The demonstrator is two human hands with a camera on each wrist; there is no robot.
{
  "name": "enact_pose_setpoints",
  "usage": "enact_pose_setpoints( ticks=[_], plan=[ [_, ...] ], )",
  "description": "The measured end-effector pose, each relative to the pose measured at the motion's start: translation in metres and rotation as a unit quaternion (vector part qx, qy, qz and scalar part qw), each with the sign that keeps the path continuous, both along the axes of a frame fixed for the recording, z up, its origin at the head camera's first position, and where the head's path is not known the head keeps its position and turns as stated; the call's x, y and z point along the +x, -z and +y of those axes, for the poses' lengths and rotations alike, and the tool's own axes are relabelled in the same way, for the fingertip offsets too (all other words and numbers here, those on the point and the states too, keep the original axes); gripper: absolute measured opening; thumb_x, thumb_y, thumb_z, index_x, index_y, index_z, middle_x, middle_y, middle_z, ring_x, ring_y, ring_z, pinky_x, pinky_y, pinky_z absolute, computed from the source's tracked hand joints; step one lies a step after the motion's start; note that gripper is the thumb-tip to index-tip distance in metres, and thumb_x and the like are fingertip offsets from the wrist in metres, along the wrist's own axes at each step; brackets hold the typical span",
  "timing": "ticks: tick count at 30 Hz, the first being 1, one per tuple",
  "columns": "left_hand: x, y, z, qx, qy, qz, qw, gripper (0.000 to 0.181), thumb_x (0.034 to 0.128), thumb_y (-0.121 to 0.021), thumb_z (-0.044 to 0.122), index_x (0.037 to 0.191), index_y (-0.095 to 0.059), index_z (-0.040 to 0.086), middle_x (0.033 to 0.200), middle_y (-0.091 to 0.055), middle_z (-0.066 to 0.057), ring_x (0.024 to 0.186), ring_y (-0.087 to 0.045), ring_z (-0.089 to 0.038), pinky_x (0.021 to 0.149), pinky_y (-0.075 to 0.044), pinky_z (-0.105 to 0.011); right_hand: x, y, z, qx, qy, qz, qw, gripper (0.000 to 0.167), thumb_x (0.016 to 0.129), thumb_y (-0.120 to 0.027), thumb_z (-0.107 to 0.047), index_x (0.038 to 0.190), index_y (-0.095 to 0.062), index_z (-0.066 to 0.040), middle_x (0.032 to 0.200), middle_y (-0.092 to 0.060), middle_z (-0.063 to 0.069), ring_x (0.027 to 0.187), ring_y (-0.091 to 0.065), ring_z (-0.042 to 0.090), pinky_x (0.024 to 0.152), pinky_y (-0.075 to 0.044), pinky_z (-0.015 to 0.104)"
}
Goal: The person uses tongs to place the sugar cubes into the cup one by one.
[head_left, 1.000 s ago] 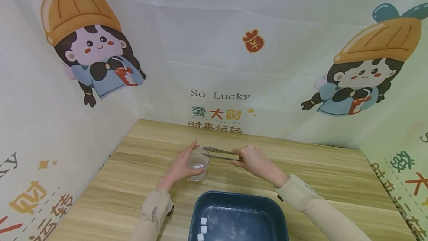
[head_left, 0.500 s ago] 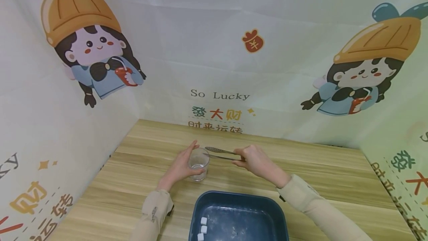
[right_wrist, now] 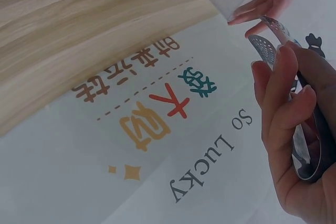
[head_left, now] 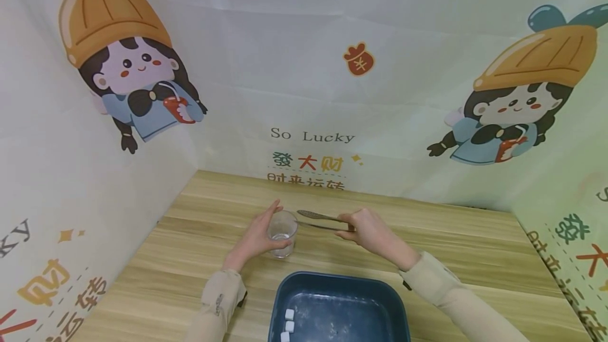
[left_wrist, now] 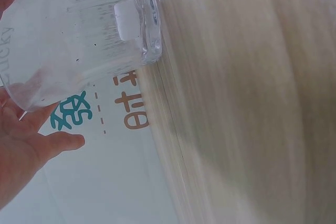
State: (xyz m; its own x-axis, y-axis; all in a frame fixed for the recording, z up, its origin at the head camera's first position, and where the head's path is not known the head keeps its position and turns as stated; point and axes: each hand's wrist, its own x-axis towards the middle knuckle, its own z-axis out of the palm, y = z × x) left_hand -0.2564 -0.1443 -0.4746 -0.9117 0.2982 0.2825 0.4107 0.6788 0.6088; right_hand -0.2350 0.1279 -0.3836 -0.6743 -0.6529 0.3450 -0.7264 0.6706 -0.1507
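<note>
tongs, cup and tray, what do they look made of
Tongs: likely metal; thin grey arms with a slight sheen.
Cup: clear and glossy, see-through with a thick base; glass or hard plastic, I can't tell which.
Tray: smooth, dark blue with soft highlights; possibly plastic or coated metal.

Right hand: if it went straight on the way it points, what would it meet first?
Most likely the glass: the tongs in the right hand point toward its rim. Their height over it is unclear, so they might pass above.
</note>
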Motion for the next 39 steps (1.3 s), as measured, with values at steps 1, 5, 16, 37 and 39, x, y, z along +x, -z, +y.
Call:
enact_pose_setpoints(
  ticks=[1, 5, 16, 37, 39],
  plan=[
    [0.000, 0.000, 0.000, 0.000, 0.000, -0.001, 1.0000, 0.103, 0.0637, -0.078, 0.034, 0.142, -0.017, 0.009, 0.137, -0.044, -0.010, 0.125, -0.039, -0.034, 0.107, -0.023, -0.053, 0.001, 0.000, 0.001, 0.002, 0.000, -0.002, 1.0000, 0.015, 0.077, -0.068, -0.023, 0.074, -0.062, -0.009, 0.048, -0.054, -0.004, 0.038, -0.035, -0.003, 0.039, -0.029, 0.011],
    [0.000, 0.000, 0.000, 0.003, 0.000, -0.009, 1.0000, 0.103, 0.0642, -0.078, 0.034, 0.143, -0.016, 0.010, 0.137, -0.044, -0.009, 0.126, -0.038, -0.033, 0.108, -0.018, -0.055, 0.004, 0.000, 0.005, 0.007, 0.003, -0.005, 1.0000, 0.015, 0.077, -0.068, -0.023, 0.073, -0.062, -0.010, 0.048, -0.053, -0.004, 0.039, -0.036, -0.002, 0.040, -0.030, 0.012],
    [0.001, 0.000, 0.000, 0.003, 0.000, -0.010, 0.9999, 0.103, 0.0641, -0.078, 0.035, 0.143, -0.016, 0.010, 0.137, -0.044, -0.010, 0.125, -0.038, -0.035, 0.108, -0.017, -0.056, 0.009, 0.004, 0.016, 0.012, 0.000, 0.003, 0.9999, 0.017, 0.075, -0.070, -0.023, 0.069, -0.058, -0.012, 0.046, -0.052, -0.005, 0.038, -0.038, -0.002, 0.040, -0.032, 0.012],
    [0.001, -0.003, 0.001, -0.002, 0.002, -0.006, 1.0000, 0.102, 0.0636, -0.078, 0.032, 0.142, -0.018, 0.007, 0.136, -0.044, -0.012, 0.124, -0.040, -0.035, 0.106, -0.018, -0.058, 0.034, -0.004, 0.041, 0.023, 0.007, -0.004, 0.9997, 0.018, 0.073, -0.071, -0.022, 0.070, -0.057, -0.012, 0.047, -0.052, -0.007, 0.039, -0.038, -0.004, 0.040, -0.031, 0.010],
    [0.001, -0.003, 0.001, -0.001, 0.002, -0.006, 1.0000, 0.102, 0.0636, -0.078, 0.032, 0.142, -0.018, 0.006, 0.136, -0.044, -0.012, 0.124, -0.040, -0.035, 0.106, -0.018, -0.058, 0.038, -0.006, 0.043, 0.026, 0.005, -0.003, 0.9997, 0.016, 0.073, -0.071, -0.022, 0.073, -0.059, -0.012, 0.047, -0.053, -0.007, 0.039, -0.039, -0.004, 0.040, -0.032, 0.010]
  ],
)
